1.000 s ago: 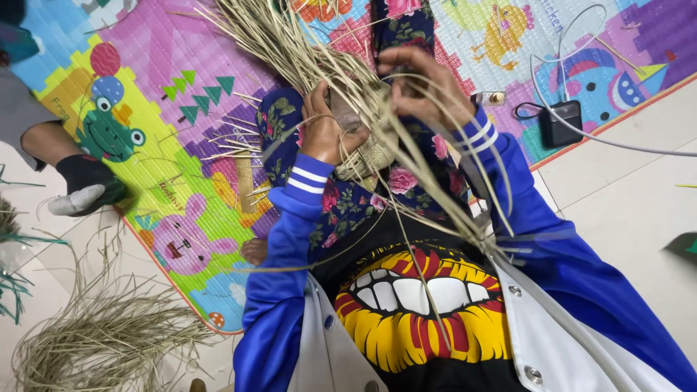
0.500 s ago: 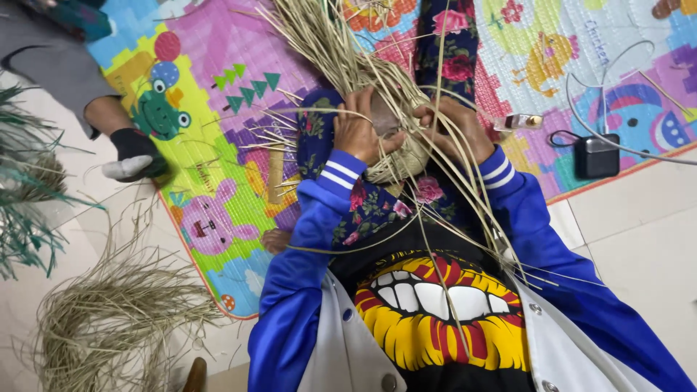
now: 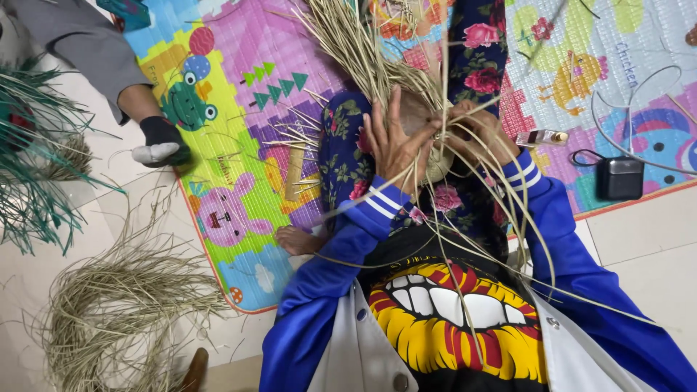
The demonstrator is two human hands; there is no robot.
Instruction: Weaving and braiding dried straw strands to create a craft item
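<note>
A small woven straw piece (image 3: 434, 161) rests on my lap over floral trousers, with long dry straw strands (image 3: 363, 51) fanning up from it and loose ends arching down over my chest. My left hand (image 3: 392, 141) presses against the left side of the piece, fingers spread upward along it. On the right side, my right hand (image 3: 483, 134) pinches strands at the weave, fingers curled around them. Both sleeves are blue with white stripes at the cuffs.
A colourful play mat (image 3: 239, 109) covers the floor. Another person's foot in a black and white sock (image 3: 161, 145) is at the left. A heap of dry straw (image 3: 116, 305), green strands (image 3: 29, 167), a black box with cable (image 3: 618, 178) and a small bottle (image 3: 541, 138) lie around.
The view has shifted, so everything sits further right and lower. My left hand's fingers have spread up against the piece. My right hand has dropped closer onto the weave.
</note>
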